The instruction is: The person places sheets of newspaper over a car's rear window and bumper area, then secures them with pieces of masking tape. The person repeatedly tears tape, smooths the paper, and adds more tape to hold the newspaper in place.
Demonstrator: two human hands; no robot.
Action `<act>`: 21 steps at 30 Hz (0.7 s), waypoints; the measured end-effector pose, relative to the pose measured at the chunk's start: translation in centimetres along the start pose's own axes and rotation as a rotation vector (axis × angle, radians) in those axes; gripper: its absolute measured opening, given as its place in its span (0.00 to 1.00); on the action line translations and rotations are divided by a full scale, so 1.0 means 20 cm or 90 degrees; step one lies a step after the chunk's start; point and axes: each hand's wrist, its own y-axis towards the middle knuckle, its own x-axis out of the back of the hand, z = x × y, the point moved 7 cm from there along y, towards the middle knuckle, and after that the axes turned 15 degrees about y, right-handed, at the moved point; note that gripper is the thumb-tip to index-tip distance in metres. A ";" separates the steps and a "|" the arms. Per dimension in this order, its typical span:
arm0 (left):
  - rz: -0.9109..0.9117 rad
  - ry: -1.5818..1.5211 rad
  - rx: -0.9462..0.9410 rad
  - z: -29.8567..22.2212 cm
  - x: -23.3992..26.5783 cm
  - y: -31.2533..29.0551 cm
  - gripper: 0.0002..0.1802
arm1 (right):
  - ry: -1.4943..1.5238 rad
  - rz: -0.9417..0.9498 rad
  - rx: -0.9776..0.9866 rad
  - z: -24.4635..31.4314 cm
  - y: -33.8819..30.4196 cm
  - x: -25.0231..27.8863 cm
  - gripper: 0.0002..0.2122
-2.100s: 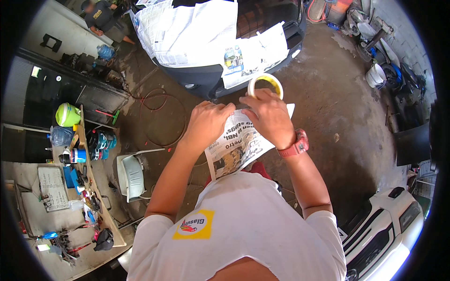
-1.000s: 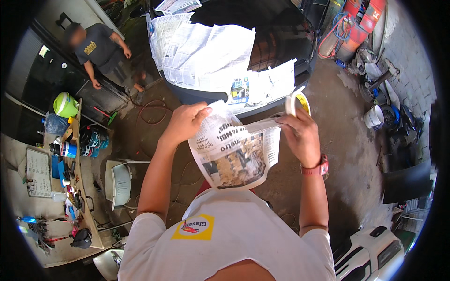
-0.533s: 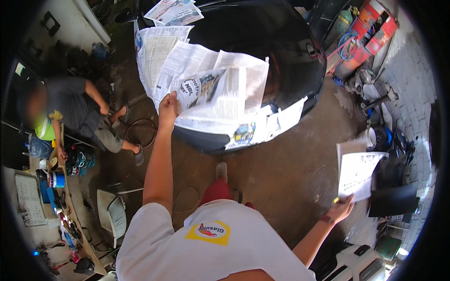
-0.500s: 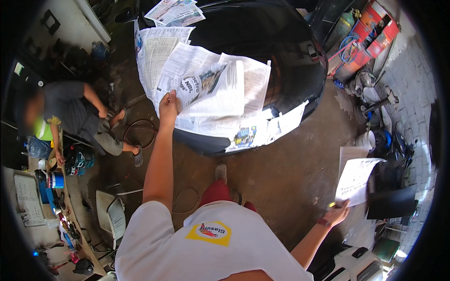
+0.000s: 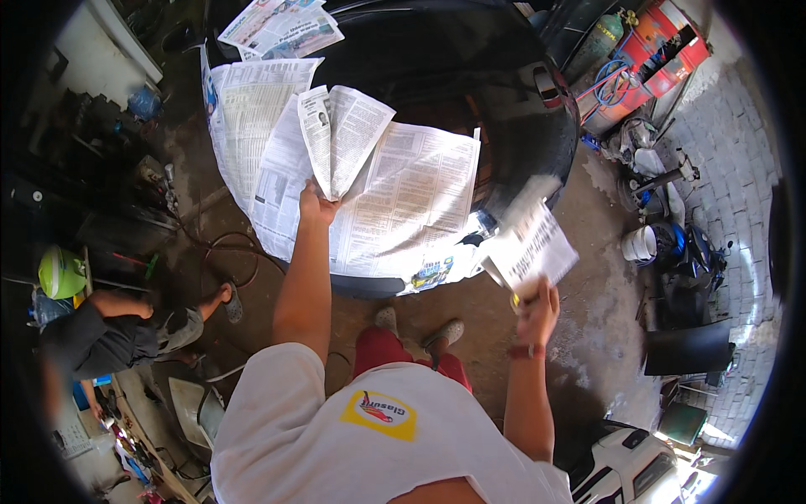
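- Newspaper sheets [image 5: 411, 185], head view: the left and near parts of a black car [image 5: 403, 59] are overlaid.
- Left hand [image 5: 321, 206]: the gathered lower end of a fan-shaped newspaper page [image 5: 348, 139] is pinched between thumb and fingers, above the laid sheets; whether they are touched by it cannot be told.
- Right hand [image 5: 537, 319]: the lower edge of a blurred newspaper piece [image 5: 541, 252] is pinched, near the car's near right corner.
- Progress: covering is judged partly done; the glossy right and far surface is left bare, and two pieces are held unlaid.
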 end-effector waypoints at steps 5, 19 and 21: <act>-0.017 -0.008 -0.089 0.02 0.00 -0.28 0.62 | 0.054 0.194 -0.022 -0.07 0.20 -0.90 0.07; -0.260 0.410 -0.460 -0.17 0.31 -0.81 0.14 | 0.068 0.254 -0.254 -0.62 0.67 -2.14 0.28; -0.281 0.410 -0.472 -0.19 0.38 -1.02 0.12 | -0.024 0.238 -0.301 -0.66 0.61 -2.13 0.34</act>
